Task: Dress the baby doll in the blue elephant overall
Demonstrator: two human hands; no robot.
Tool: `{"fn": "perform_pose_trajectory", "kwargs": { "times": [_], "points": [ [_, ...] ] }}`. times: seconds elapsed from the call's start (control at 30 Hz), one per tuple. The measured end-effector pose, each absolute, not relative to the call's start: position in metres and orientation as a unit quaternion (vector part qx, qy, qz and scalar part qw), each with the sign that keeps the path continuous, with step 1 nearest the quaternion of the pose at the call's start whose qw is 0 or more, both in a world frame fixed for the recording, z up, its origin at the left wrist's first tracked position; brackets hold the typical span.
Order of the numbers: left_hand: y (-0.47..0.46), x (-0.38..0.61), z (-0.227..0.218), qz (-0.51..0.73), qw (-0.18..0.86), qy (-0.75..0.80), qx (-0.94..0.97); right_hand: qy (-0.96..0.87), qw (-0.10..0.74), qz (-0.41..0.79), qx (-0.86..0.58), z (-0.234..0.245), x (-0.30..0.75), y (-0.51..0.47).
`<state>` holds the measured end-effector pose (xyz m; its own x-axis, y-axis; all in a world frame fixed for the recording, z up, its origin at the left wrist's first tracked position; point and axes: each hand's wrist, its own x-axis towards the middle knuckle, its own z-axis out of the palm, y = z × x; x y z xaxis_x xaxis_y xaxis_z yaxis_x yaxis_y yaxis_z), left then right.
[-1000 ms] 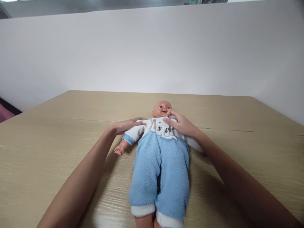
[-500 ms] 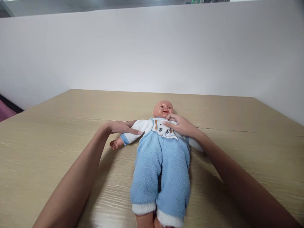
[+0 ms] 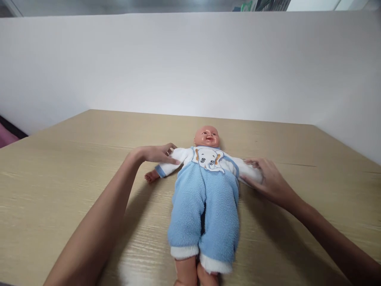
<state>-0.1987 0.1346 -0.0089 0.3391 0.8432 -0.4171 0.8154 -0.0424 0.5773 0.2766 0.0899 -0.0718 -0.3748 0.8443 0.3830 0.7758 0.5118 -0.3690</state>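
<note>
A baby doll (image 3: 205,198) lies on its back on the wooden table, head away from me, in a fleecy blue and white suit with an elephant face on the chest. My left hand (image 3: 157,154) is closed around the doll's white sleeve on the left, thumb across the front and fingers behind it. Below that hand shows the doll's small bare hand (image 3: 152,176). On the right, my right hand (image 3: 272,180) wraps the other sleeve (image 3: 251,171) near its end, slightly blurred. The doll's hand on that side is hidden.
The pale wood-grain table (image 3: 68,190) spreads around the doll, with a thin seam across it. A white panel (image 3: 190,67) stands along its far edge and right side. Something pink with a black edge (image 3: 7,133) shows at the far left.
My right hand has moved from the doll's chest and neck outward to the right, onto its sleeve; the elephant face is now uncovered. My left hand stays at the left sleeve.
</note>
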Motion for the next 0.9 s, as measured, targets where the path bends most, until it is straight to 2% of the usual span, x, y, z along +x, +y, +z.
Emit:
{"fn": "perform_pose_trajectory", "kwargs": {
  "times": [0.07, 0.17, 0.27, 0.37, 0.53, 0.63, 0.7, 0.8, 0.9],
  "points": [
    [0.13, -0.187, 0.001, 0.054, 0.344, 0.596, 0.723, -0.824, 0.255, 0.054, -0.502, -0.083, 0.304, 0.073],
    [0.118, -0.142, 0.015, 0.144, 0.214, 0.592, 0.764, -0.821, 0.25, 0.053, -0.511, -0.095, 0.328, 0.057],
    [0.109, -0.076, 0.015, 0.269, 0.113, 0.498, 0.817, -0.824, 0.253, 0.072, -0.501, -0.095, 0.333, 0.052],
    [0.109, -0.019, -0.004, 0.272, 0.059, 0.418, 0.864, -0.811, 0.28, 0.091, -0.506, -0.086, 0.326, 0.052],
    [0.116, 0.008, -0.034, 0.227, 0.006, 0.418, 0.879, -0.693, 0.407, 0.215, -0.555, -0.07, 0.303, 0.059],
    [0.111, 0.003, -0.032, 0.28, 0.01, 0.387, 0.878, -0.627, 0.5, 0.341, -0.49, -0.067, 0.28, 0.073],
    [0.105, 0.0, -0.027, 0.322, 0.036, 0.346, 0.881, -0.605, 0.529, 0.393, -0.446, -0.069, 0.26, 0.084],
    [0.096, -0.004, -0.023, 0.373, 0.067, 0.298, 0.876, -0.63, 0.531, 0.385, -0.415, -0.077, 0.23, 0.096],
    [0.091, -0.007, -0.025, 0.4, 0.071, 0.289, 0.867, -0.679, 0.539, 0.303, -0.395, -0.086, 0.208, 0.097]
  ]
}}
